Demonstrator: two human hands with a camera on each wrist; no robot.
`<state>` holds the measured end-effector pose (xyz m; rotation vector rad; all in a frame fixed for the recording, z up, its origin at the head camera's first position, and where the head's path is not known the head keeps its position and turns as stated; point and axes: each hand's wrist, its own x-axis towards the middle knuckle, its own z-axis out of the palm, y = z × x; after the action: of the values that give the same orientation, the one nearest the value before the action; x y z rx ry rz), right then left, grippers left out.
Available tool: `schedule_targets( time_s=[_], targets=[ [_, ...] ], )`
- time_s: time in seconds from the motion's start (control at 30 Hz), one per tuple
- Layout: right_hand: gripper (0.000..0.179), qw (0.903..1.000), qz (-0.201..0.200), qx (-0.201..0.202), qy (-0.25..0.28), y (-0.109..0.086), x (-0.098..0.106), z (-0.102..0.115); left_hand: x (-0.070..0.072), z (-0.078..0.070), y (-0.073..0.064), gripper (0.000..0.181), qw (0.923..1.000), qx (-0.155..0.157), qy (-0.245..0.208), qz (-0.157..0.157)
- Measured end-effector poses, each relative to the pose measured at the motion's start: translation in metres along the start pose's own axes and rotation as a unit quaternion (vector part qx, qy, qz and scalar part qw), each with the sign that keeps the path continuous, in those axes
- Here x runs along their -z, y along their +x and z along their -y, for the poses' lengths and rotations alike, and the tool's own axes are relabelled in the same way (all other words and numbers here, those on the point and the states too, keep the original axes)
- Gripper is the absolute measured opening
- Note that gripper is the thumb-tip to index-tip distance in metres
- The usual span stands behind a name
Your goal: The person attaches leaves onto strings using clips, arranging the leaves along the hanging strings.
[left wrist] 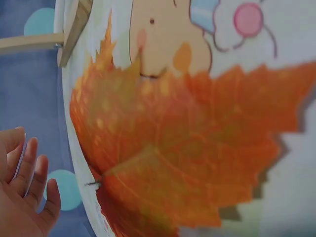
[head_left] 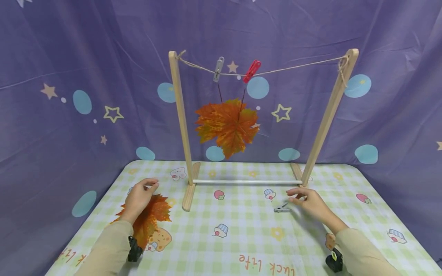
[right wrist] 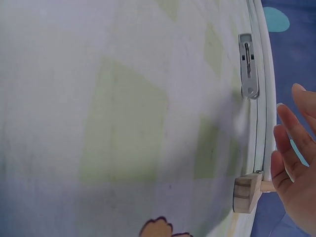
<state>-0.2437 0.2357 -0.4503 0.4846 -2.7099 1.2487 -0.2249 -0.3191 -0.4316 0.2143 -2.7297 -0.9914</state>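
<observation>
An orange maple leaf (head_left: 154, 211), mottled with yellow and toothed along its edges, lies on the left side of the tabletop (head_left: 193, 251), pale veins running across it, partly hidden in the head view by the left hand (head_left: 139, 196). A small grey clothespin (head_left: 281, 209) lies right of centre, just beside the loosely bent fingers of the right hand (head_left: 309, 201).

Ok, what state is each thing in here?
Wooden frame: standing upright
String: tied, sagging
Hung grey clothespin: clipped to string
Red clothespin: clipped to string
Loose grey clothespin: lying unclipped
Hung leaves: overlapping, suspended
Lower leaf: lying unclipped
Left grip: empty
Right grip: empty
</observation>
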Motion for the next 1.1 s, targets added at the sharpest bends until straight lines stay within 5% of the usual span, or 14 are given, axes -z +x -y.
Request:
schedule_targets(
  time_s=[0.5, 1.1],
  targets=[
    [0.023, 0.9994, 0.033, -0.012, 0.005, 0.001, 0.001, -0.007, -0.002, 0.035, 0.007, 0.039, 0.997, 0.067, 0.011, 0.037],
    [0.028, 0.9976, 0.062, -0.023, 0.023, 0.006, -0.005, -0.009, 0.003, 0.045, 0.012, 0.036, 0.9946, 0.095, 0.036, 0.019]
  ],
)
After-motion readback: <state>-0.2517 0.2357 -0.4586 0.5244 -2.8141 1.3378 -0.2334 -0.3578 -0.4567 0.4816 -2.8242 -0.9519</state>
